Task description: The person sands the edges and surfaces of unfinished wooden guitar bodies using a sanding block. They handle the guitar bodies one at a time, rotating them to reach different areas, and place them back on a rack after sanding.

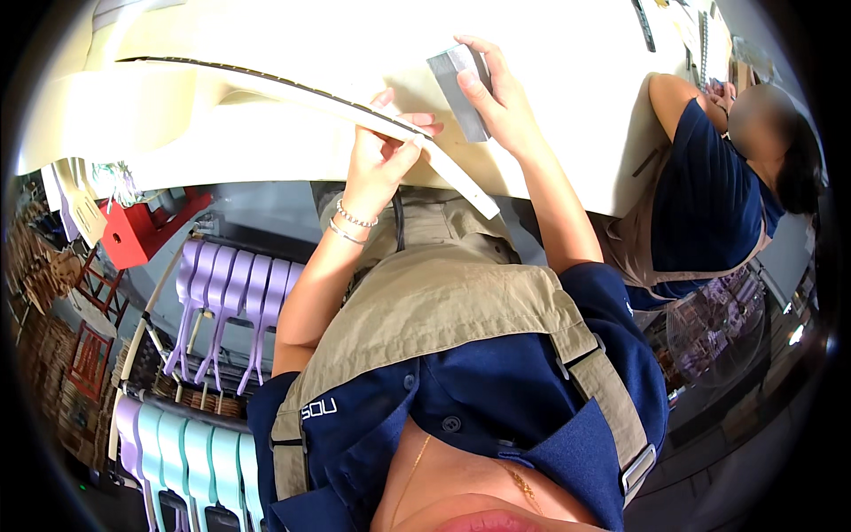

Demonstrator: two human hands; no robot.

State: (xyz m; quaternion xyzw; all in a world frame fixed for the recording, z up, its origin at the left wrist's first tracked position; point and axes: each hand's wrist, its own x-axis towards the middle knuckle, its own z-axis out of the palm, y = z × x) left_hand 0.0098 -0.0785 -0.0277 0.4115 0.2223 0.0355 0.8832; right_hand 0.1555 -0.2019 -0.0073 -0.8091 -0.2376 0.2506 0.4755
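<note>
A pale stringed instrument, like a small guitar or ukulele, lies slantwise in front of me, its body [106, 115] at the left and washed out by glare. Its dark fretboard [292, 87] runs toward me and ends in a pale headstock [463, 183]. My left hand [386, 152] is closed around the neck near the headstock, thumb on the near side and fingertips showing beyond it. Just right of the neck, apart from it, my right hand [498, 99] grips a grey rectangular block [461, 93] between thumb and fingers. The block's underside is hidden.
The instrument is over a bright, cream worktop [567, 168]. At the right a co-worker in a navy shirt [709, 204] leans at the same worktop. Racks of purple pieces [226, 275] and mint-green pieces [195, 443] stand at my left, near a red box [128, 235].
</note>
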